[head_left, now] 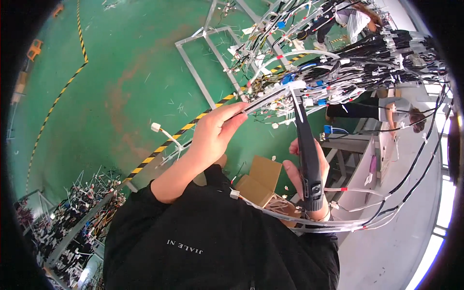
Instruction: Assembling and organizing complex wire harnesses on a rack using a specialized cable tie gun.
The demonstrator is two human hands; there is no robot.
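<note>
The thin cable bundle (266,100) is a slim run of dark and pale strands, at one o'clock from the middle of the view. Its upper end joins a dense wire mass (377,58) at two o'clock, black, white and grey, flecked with red bands and blue connectors. A white connector (155,127) on a short pale lead sticks out just past nine o'clock, beyond the left hand (215,130). The black tool (304,145), long and narrow with a thicker butt, stands at three o'clock; its tip meets the bundle in the view, though whether they touch I cannot tell. Open green floor (96,111) spreads from nine to eleven o'clock, crossed by black-and-yellow tape (150,157). A metal frame (195,77) borders that room at eleven o'clock, a tangled wire pile (82,217) at eight, and an open cardboard box (266,171) sits between four and five. At four o'clock a pale-sheathed cable (333,224) curves past the right sleeve. One co-worker (350,19) bends between one and two o'clock, another (394,106) near three. The left forearm rises from eight o'clock, its hand aimed between one and two, thumb and fingers pinched narrow on the bundle. The right hand (321,169) points toward twelve, closed about the tool, thumb on its left side; some fingers are hidden behind it.
</note>
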